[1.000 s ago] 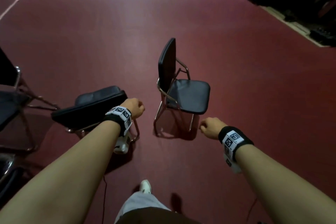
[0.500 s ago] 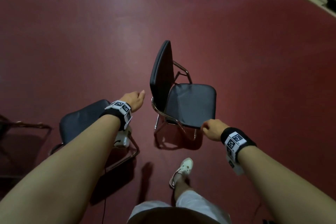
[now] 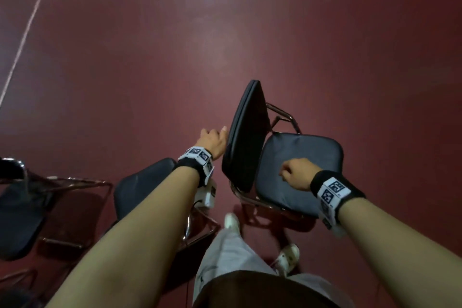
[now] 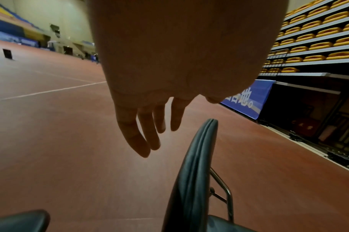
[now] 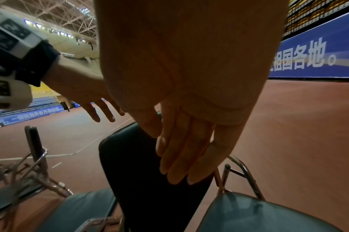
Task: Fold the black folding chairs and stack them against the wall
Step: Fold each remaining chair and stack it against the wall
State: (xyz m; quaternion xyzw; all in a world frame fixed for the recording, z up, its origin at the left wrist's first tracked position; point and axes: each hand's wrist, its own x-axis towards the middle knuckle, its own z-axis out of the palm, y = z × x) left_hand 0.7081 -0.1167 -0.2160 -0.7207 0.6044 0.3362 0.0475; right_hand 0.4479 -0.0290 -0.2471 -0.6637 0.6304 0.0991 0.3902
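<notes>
An unfolded black folding chair stands in front of me, its backrest (image 3: 246, 137) upright and its padded seat (image 3: 307, 165) to the right. My left hand (image 3: 212, 141) hovers just left of the backrest's top edge (image 4: 199, 157), its fingers (image 4: 142, 138) straight and holding nothing. My right hand (image 3: 296, 174) hangs over the seat's near side. In the right wrist view its fingers (image 5: 181, 160) are relaxed in front of the backrest (image 5: 146, 180) and grip nothing.
Two more black chairs stand at my left, one seat (image 3: 140, 186) under my left forearm and another (image 3: 17, 220) at the far left with chrome legs. My legs and white shoe (image 3: 231, 220) are near the chair's feet. A blue banner (image 4: 249, 97) and yellow stands lie to the right.
I have stepped closer to the chair. My left hand rose up beside the backrest with straightened fingers, and my right hand moved from the seat's front edge to above the seat.
</notes>
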